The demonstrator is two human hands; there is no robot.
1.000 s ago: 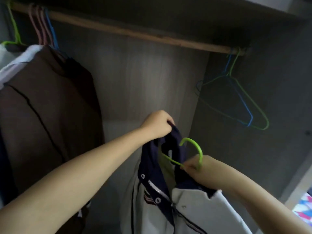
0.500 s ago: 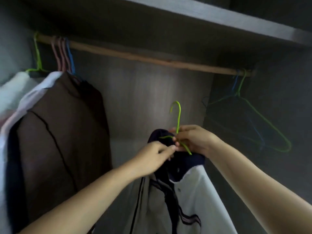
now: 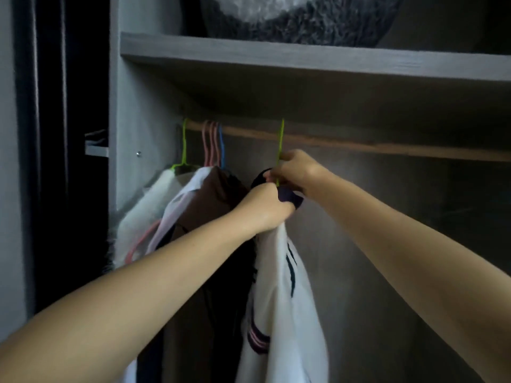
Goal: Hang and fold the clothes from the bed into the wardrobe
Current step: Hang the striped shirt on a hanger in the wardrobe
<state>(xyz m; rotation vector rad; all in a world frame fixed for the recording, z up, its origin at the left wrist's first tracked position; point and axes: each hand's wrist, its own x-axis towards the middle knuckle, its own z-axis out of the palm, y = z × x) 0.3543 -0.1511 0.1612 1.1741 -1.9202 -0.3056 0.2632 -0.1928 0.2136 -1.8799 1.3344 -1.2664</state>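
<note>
The wooden rail (image 3: 359, 146) runs across the wardrobe just under the grey shelf (image 3: 304, 58), and everything here sits in relation to it. A green hanger (image 3: 280, 145) has its hook at the rail, near the middle of the visible stretch; whether the hook is fully over the rail cannot be told in the dim light. The right hand (image 3: 297, 170) is just below the rail, its fingers curled and pinching the hanger's neck where the wire meets the dark collar. The left hand (image 3: 266, 207) is a little lower and just to the left, touching the right hand, its fingers closed round a bunch of the shirt's fabric at the shoulder. The white shirt (image 3: 287, 299), with a navy collar and dark stripes, hangs straight down from the two hands below the rail. Further left along the rail hang another green hanger (image 3: 184, 145), two pink hangers (image 3: 209, 143) and a blue hanger (image 3: 221, 146), their hooks close together. Below them hang a fluffy white garment (image 3: 143, 217), a pale thin garment (image 3: 182, 203) and a brown garment (image 3: 215, 197), the brown one just beside the left hand. On the shelf above the rail lies something grey and furry (image 3: 290, 17). At the left end of the rail stands the wardrobe's grey side panel (image 3: 130, 134).
</note>
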